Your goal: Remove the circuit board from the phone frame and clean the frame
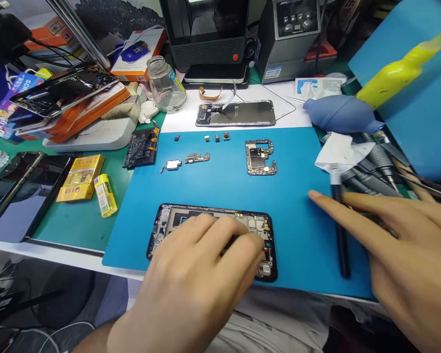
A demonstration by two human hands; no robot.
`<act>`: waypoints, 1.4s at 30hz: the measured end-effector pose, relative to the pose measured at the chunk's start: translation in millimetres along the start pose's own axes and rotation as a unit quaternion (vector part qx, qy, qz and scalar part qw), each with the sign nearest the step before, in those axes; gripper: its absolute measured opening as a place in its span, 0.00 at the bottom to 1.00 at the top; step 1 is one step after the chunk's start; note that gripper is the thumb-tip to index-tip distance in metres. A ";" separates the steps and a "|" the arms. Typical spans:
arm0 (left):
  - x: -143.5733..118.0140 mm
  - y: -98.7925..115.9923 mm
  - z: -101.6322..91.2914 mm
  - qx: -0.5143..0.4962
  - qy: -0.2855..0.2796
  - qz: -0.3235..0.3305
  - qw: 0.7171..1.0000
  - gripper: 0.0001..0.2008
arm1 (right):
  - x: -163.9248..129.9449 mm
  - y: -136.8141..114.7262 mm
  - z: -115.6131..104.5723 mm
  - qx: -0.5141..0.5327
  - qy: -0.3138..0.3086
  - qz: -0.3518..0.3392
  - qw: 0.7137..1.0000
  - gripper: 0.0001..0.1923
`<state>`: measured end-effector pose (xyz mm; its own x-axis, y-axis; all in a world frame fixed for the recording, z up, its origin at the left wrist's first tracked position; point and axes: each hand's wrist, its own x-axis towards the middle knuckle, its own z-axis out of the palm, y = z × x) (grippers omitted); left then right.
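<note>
A dark phone mid-frame lies face up on the blue mat, its inside bare. My left hand is over it with bent, bunched fingers; the fingertips reach down into the right part of the frame and are hidden, as is anything between them. Off to the right, my right hand has its index finger stretched out across a black-handled brush with a pale tip. The brush appears to sit between the index and the finger behind it. That hand's thumb is hidden.
Behind the frame lie a logic board, a small circuit board, tiny camera modules and a battery. A detached screen rests farther back. Tissue, a blue air blower and tools crowd the right; a lighter lies left.
</note>
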<state>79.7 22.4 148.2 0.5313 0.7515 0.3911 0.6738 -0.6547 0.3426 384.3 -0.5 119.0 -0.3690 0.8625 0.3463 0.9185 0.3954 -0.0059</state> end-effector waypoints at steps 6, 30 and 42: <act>3.1 -6.4 -0.8 -0.009 -0.010 -0.002 1.000 0.06 | 23.9 -28.7 -24.8 0.020 0.026 -0.043 0.999 0.26; -18.5 -64.3 -8.2 -0.128 -0.017 -0.030 0.991 0.09 | 81.1 -71.5 -51.8 0.020 -0.137 -0.169 0.976 0.11; -19.8 -64.2 -4.2 -0.132 0.023 -0.019 0.991 0.14 | 71.0 -65.0 -48.7 -0.023 -0.154 -0.169 0.973 0.08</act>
<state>23.8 49.2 122.1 0.4802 0.7755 0.4098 0.5320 -0.6290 0.5669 305.3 19.7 189.7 -0.6702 0.7418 0.0229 0.7395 0.6649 0.1049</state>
